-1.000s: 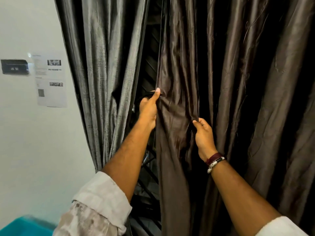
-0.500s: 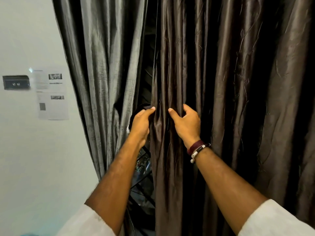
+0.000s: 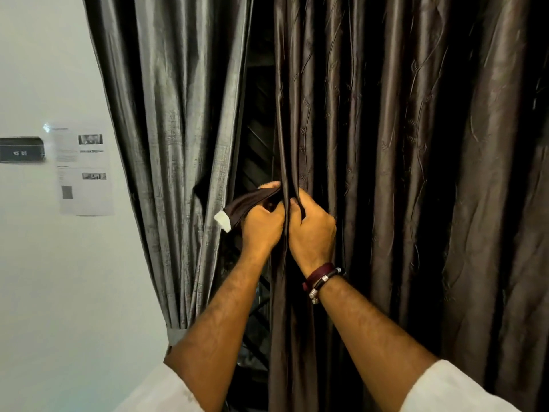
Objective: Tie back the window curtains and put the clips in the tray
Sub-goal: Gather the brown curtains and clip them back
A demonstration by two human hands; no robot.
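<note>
A dark brown curtain [image 3: 401,173] hangs on the right, a shiny grey curtain [image 3: 178,129] on the left, with a dark gap between them. My left hand [image 3: 261,227] grips a dark brown fabric tie-back strap [image 3: 246,203] with a white tip [image 3: 223,220], at the brown curtain's left edge. My right hand [image 3: 312,233] pinches the gathered folds of the brown curtain just right of that edge. The two hands almost touch. The grey curtain is bound low down by a grey band [image 3: 175,336]. No clip and no tray are in view.
A white wall [image 3: 59,278] fills the left side, with a paper notice [image 3: 84,171] and a small black device [image 3: 21,149] stuck on it. A dark window grille [image 3: 258,150] shows in the gap between the curtains.
My hands have come together at the brown curtain's edge. The left hand now holds the strap with the white tip out to the left, and the right hand has bunched the folds tighter.
</note>
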